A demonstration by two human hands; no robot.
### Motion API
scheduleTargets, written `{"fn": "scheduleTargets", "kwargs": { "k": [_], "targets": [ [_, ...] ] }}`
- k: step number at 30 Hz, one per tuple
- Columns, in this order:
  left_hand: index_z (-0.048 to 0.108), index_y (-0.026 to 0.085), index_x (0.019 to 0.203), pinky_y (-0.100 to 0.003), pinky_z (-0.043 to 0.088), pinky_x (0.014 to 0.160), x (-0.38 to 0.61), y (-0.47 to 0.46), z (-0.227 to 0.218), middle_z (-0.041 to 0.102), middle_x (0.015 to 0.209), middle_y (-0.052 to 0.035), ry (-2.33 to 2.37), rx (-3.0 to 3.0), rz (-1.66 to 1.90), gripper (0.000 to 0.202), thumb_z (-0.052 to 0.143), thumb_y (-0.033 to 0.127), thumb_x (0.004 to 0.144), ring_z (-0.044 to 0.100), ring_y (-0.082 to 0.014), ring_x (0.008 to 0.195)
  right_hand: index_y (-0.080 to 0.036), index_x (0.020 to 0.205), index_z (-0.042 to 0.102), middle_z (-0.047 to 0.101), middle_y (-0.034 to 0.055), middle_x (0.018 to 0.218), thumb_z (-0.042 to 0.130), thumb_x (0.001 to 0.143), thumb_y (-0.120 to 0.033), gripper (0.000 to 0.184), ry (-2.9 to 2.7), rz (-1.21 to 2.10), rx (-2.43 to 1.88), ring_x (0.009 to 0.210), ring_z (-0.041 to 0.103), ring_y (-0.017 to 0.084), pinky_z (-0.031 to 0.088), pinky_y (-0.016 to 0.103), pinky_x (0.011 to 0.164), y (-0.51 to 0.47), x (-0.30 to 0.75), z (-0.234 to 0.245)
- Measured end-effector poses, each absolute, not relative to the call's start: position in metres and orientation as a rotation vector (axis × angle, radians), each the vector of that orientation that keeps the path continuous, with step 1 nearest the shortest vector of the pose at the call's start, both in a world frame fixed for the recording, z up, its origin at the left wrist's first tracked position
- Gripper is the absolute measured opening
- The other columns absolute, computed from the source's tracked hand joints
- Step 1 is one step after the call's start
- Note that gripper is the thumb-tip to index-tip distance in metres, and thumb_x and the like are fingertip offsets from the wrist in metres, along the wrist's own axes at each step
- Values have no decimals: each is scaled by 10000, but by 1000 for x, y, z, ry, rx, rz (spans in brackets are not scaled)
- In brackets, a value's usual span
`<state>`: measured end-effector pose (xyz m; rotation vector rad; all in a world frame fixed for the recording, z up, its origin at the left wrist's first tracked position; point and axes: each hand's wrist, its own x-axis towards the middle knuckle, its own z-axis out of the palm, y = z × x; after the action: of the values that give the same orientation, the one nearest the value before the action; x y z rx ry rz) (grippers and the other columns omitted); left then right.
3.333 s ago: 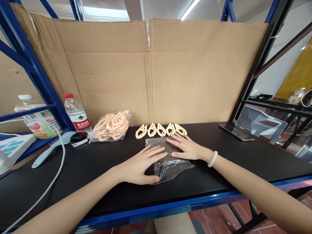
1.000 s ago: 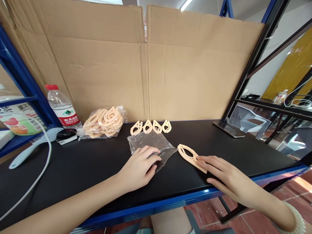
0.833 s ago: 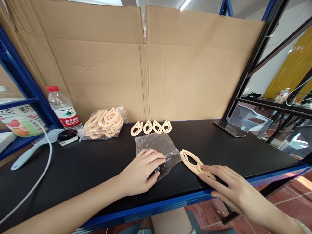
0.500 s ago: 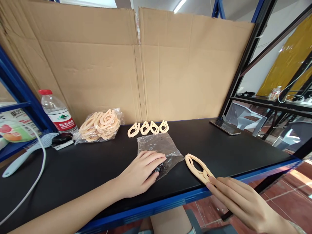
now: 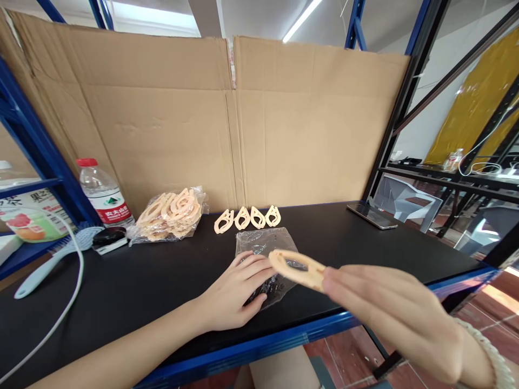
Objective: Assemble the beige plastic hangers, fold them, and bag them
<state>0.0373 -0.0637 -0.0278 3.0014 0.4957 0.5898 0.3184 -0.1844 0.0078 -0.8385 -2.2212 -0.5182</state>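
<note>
My right hand (image 5: 389, 308) pinches one end of a beige plastic folding hanger (image 5: 298, 270), folded into a loop and raised above the table's front part. Its free end reaches toward the fingertips of my left hand (image 5: 239, 292). That left hand lies palm down on a clear plastic bag (image 5: 279, 289), fingers stretched out and thumb apart. The bag is flat and slightly crumpled on the black tabletop (image 5: 328, 232). Behind it, several more beige folding hangers (image 5: 242, 218) stand in a row, folded the same way. The palm side of my left hand is hidden.
A clear bag full of beige hangers (image 5: 170, 213) sits at the back left, beside a water bottle (image 5: 106, 194). A hairbrush (image 5: 57, 262), a black object (image 5: 109, 237) and a white cable (image 5: 75, 286) lie further left. A phone (image 5: 371, 216) rests at the back right. Cardboard (image 5: 316, 124) stands behind.
My right hand has lifted the hanger and moved it left, over the bag's right side. My left hand stays on the bag. The view has tilted up slightly.
</note>
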Motion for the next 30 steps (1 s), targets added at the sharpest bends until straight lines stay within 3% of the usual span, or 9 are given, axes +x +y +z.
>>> {"fn": "scheduleTargets", "kwargs": {
  "k": [7,12,17,23,27,30],
  "targets": [
    [279,221,1450,-513,248,1148,38,-65,-30,416,1467,-108,589,2953,577,681,521,138,819,399,-267,1330,-199,1418,467,729,94,1086,378,939,-170,489,-2453,-581,-715,915,700,245,600,345,771,-189,294,5],
    [247,227,1458,-527,225,1150,43,-66,-32,403,1476,-113,576,2952,634,734,533,144,786,384,-279,1341,-46,1124,664,725,191,914,418,880,-72,347,-2482,-857,-686,765,673,269,569,392,647,-179,265,4],
    [242,217,1450,-533,209,1146,43,-67,-34,401,1480,-118,580,2979,669,701,504,168,802,377,-271,1349,-65,865,703,697,167,772,478,850,-35,228,-2492,-1132,-639,623,599,221,499,367,519,-156,228,-2],
    [233,210,1454,-548,239,1123,43,-64,-38,403,1468,-126,613,2942,722,804,550,205,715,407,-306,1318,-78,738,647,668,144,691,488,808,-16,185,-2507,-1236,-636,597,580,214,491,378,540,-146,206,-5],
    [217,210,1457,-546,240,1122,43,-65,-40,382,1482,-134,650,2916,753,811,543,186,714,384,-306,1336,-91,687,623,649,138,663,488,796,-9,192,-2546,-1186,-792,584,578,215,469,347,498,-136,208,-13],
    [209,213,1463,-548,203,1143,44,-68,-38,376,1488,-127,623,2931,716,799,537,174,736,354,-295,1360,-64,768,656,674,166,731,512,797,-14,155,-2560,-1150,-1025,643,615,235,498,344,533,-123,214,-26]
  ]
}}
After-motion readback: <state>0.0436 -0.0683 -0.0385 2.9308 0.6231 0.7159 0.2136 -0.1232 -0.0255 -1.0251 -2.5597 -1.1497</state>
